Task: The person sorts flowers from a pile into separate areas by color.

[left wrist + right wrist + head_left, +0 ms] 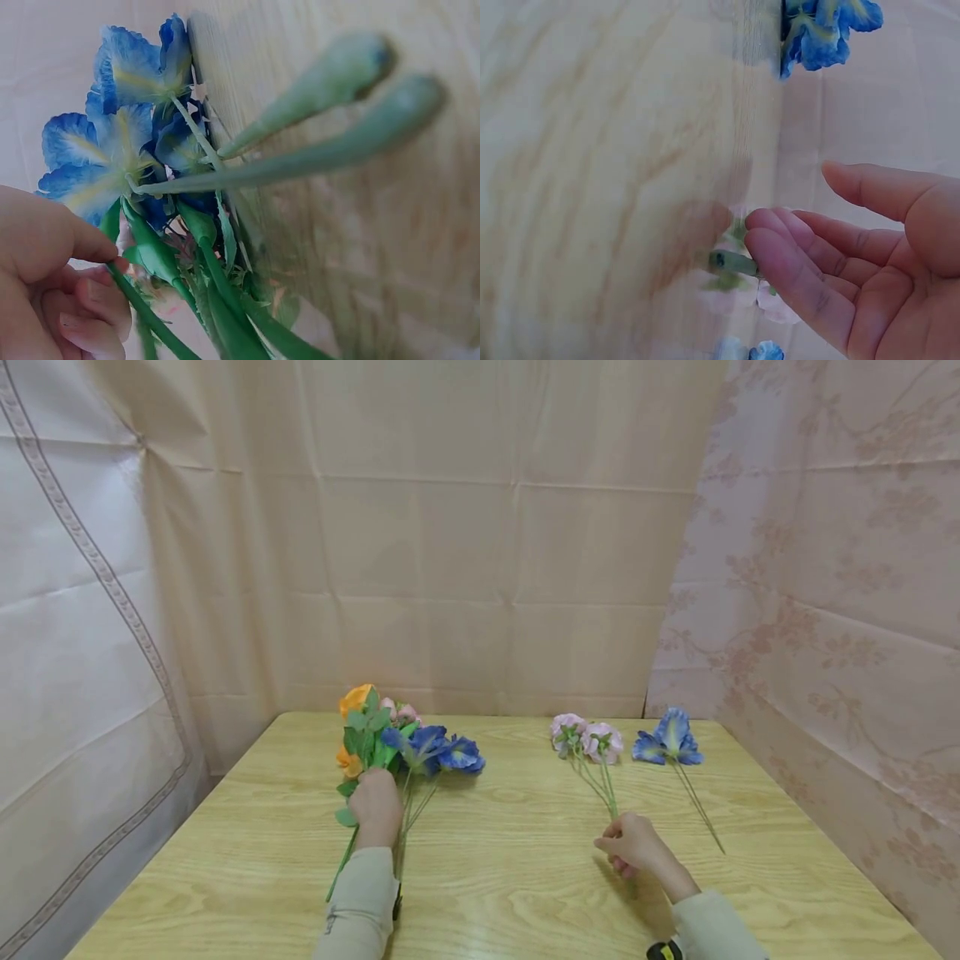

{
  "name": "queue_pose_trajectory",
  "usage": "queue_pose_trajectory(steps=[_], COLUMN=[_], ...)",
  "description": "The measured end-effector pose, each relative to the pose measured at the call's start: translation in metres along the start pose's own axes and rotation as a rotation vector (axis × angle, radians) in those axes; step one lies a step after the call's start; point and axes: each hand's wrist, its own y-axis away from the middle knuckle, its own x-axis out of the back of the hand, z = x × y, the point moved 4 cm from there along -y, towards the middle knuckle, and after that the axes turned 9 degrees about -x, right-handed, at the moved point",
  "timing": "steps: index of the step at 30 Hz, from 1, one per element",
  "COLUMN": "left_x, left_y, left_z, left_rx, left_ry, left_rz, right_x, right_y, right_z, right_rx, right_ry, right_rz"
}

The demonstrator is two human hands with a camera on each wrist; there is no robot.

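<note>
Over the mixed flower bunch on the left, my left hand (376, 807) pinches a thin green stem (154, 319) between thumb and fingertips. Beside that hand lie blue irises (425, 748), whose thick stem ends loom close in the left wrist view. Orange roses (357, 700) with green leaves and a pink flower (403, 712) show beyond it. My right hand (636, 847) is at the lower stems of a pale pink flower spray (602, 742). Its thumb stands apart from loosely bent fingers, and the cut stem end (733, 262) shows right at the fingertips.
A single blue iris (673, 739) lies at the right of the wooden table (510, 877), its stem pointing toward the front. A beige cloth (480, 568) hangs behind the table, with patterned cloths at the left and right sides.
</note>
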Motion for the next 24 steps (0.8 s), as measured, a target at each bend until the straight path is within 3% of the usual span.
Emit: queue_pose_trajectory(steps=[5, 15, 18, 24], left_x=[0.004, 0.024, 0.028, 0.032], left_y=[-0.001, -0.003, -0.003, 0.0], left_z=[0.003, 0.018, 0.02, 0.023], left_rx=[0.001, -0.084, -0.08, -0.07], left_ry=[0.024, 0.024, 0.047, 0.134], left_rz=[0.074, 0.235, 0.243, 0.148], right_x=[0.0, 0.0, -0.001, -0.001], right_y=[0.0, 0.0, 0.0, 0.001], right_z=[0.0, 0.0, 0.0, -0.002], right_rx=[0.002, 0.003, -0.002, 0.035], right_ry=[0.0, -0.006, -0.014, -0.02], right_rz=[-0.009, -0.02, -0.017, -0.019])
